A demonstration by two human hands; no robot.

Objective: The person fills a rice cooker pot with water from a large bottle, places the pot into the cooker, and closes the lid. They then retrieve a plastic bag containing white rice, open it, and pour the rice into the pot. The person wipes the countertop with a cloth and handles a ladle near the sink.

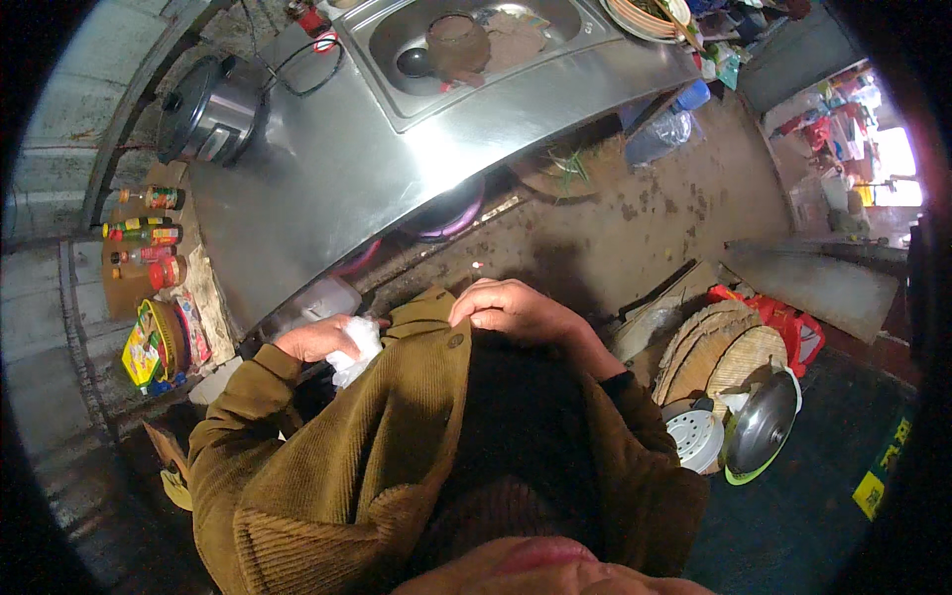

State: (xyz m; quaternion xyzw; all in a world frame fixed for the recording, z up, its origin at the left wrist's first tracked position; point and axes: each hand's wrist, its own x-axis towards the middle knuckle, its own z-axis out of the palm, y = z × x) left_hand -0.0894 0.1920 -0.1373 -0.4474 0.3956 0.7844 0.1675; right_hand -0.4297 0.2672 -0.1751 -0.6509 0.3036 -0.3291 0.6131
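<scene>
My left hand [316, 338] grips a crumpled white tissue or thin plastic [361, 349], close against the coat's side; which material it is I cannot tell. With bent fingers my right hand [513, 309] pinches the front edge of the brown corduroy coat [349, 431], just above a button [456, 341]. The coat hangs open over a black top [520, 431]. Both hands are in front of the body, below the near edge of a stainless steel counter [320, 193].
A steel sink [387, 97] holds a pot [457, 48]. An electric cooker [212, 111] and several bottles [152, 230] stand left. Under the counter is a purple-rimmed basin [454, 216]. At right are round wooden boards [747, 361], a lidded pan [762, 424] and a white steamer plate [695, 439].
</scene>
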